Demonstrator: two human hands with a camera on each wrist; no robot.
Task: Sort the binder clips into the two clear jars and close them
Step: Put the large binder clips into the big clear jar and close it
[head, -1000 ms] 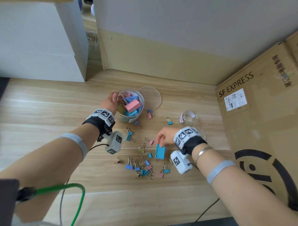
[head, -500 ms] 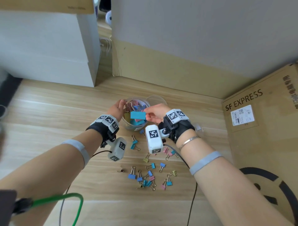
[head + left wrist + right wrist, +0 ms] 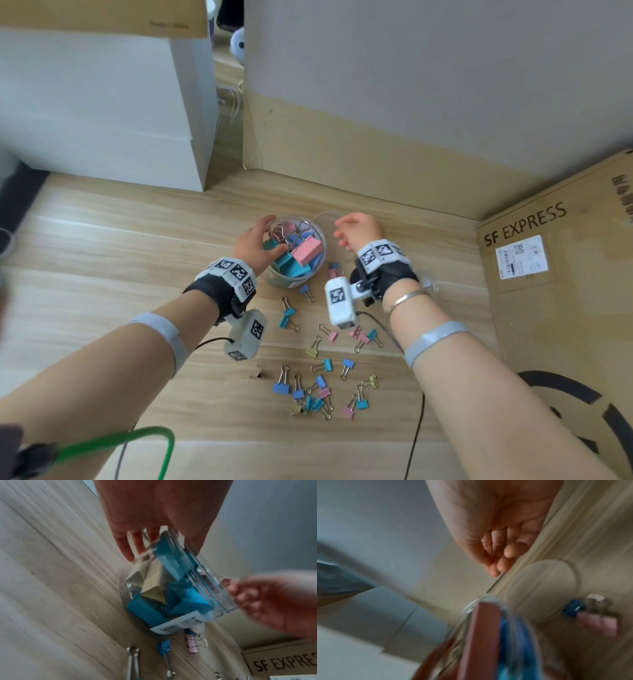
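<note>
A clear jar [image 3: 310,270] packed with large blue, pink and yellow binder clips stands on the wooden floor. My left hand [image 3: 260,240] grips its left rim, fingers curled round the wall; the left wrist view shows the same hold [image 3: 159,538] on the jar [image 3: 212,601]. My right hand [image 3: 346,229] hovers just right of the jar, fingers loosely curled and empty [image 3: 501,555]. It hangs over the jar's clear round lid [image 3: 544,588], which lies flat. Several small binder clips [image 3: 322,383] lie scattered nearer to me. A second, smaller clear jar [image 3: 432,286] is mostly hidden behind my right wrist.
A cardboard SF EXPRESS box [image 3: 548,274] lies at the right. White boxes [image 3: 102,102] stand at the back left and a grey wall panel [image 3: 411,85] behind the jar. A green cable [image 3: 144,438] and black wrist cables trail over the floor near me.
My right hand lifted a large blue clip off the floor, carried it to the jar and let it go; it now sits empty to the jar's right. My left hand kept holding the jar.
</note>
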